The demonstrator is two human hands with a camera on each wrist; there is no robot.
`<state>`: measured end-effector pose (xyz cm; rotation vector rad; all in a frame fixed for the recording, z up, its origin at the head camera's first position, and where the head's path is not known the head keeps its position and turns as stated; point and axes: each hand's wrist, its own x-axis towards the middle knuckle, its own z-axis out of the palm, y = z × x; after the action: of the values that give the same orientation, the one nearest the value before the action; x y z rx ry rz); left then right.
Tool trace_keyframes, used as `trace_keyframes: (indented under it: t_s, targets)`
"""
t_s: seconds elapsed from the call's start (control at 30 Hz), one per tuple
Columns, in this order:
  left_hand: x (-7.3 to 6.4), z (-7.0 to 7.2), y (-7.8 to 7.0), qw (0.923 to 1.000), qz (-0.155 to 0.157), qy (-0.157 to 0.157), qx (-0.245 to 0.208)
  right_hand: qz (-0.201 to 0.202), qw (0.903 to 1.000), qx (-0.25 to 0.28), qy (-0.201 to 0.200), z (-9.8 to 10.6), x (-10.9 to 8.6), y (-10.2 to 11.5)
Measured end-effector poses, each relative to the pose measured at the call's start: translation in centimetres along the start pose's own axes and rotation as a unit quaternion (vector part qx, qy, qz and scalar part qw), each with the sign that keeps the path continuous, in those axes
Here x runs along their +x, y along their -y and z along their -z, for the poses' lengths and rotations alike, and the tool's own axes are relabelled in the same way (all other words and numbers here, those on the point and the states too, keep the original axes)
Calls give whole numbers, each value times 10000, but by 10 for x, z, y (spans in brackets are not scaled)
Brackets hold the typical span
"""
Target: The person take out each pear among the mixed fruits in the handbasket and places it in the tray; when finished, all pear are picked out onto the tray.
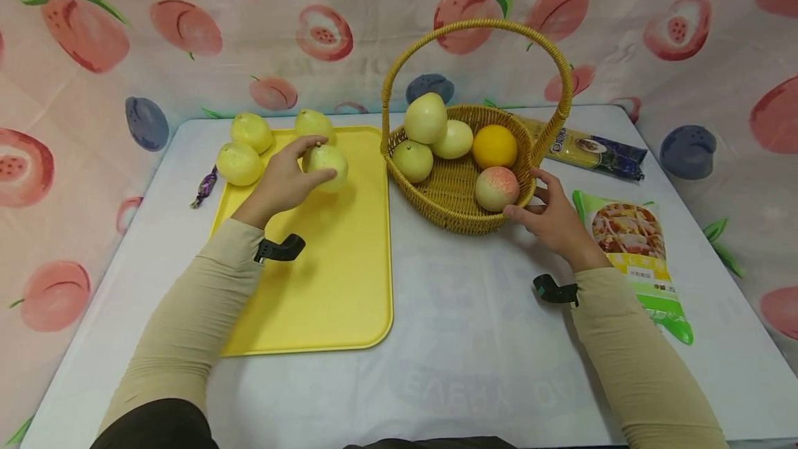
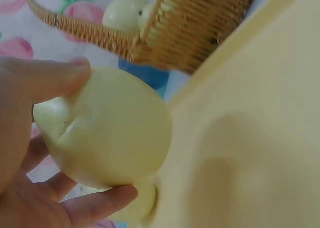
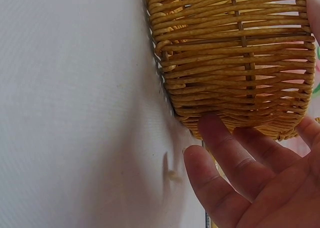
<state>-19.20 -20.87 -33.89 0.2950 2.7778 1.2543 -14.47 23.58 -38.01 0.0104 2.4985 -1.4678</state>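
Observation:
My left hand (image 1: pixel 283 175) grips a pale yellow-green pear (image 1: pixel 327 166) over the back part of the yellow tray (image 1: pixel 330 262). In the left wrist view, the thumb lies across one side of this pear (image 2: pixel 115 128) and the fingers hold its other side. At the right end of the wicker basket (image 1: pixel 449 217), my right hand (image 1: pixel 555 220) holds the rim, its thumb near the peach (image 1: pixel 497 189). Its fingertips meet the woven outer wall (image 3: pixel 240 83) in the right wrist view. Beside the peach are an orange (image 1: pixel 494 147) and several pears (image 1: pixel 426 118).
More pears (image 1: pixel 240 163) rest at the tray's back left corner, and another pear (image 1: pixel 314 125) at its back edge. A purple-wrapped candy (image 1: pixel 204 188) lies left of the tray. A noodle packet (image 1: pixel 592 151) and a green food bag (image 1: pixel 636 255) lie right of the basket, whose tall handle (image 1: pixel 476 25) stands upright.

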Motion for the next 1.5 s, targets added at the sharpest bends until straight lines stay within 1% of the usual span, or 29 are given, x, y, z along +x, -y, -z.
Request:
trace_keyframes:
  t_s: [0.13,0.23,0.43,0.67,0.83,1.03,1.17,1.5]
  targets:
    - [3,2,11,9996,169,-83,-197,10,10000,13,4,0,0,-1]
    - [6,3,17,9992,251,-146,-258,20,10000,30,13,1,0,-1]
    - [10,3,25,9984,417,-243,-281,29,10000,39,43,1,0,-1]
    - [16,2,35,9976,503,-396,-261,29,10000,48,41,1,1,-3]
    - [20,2,38,9963,615,-479,-358,37,10000,67,57,1,1,-3]
    - [23,2,40,9954,610,-593,-440,18,10000,36,61,1,0,-3]
    - [25,1,41,9948,667,-633,-427,4,10000,25,63,2,1,-3]
    - [31,-1,47,9940,576,-824,-436,16,10000,10,49,1,1,-2]
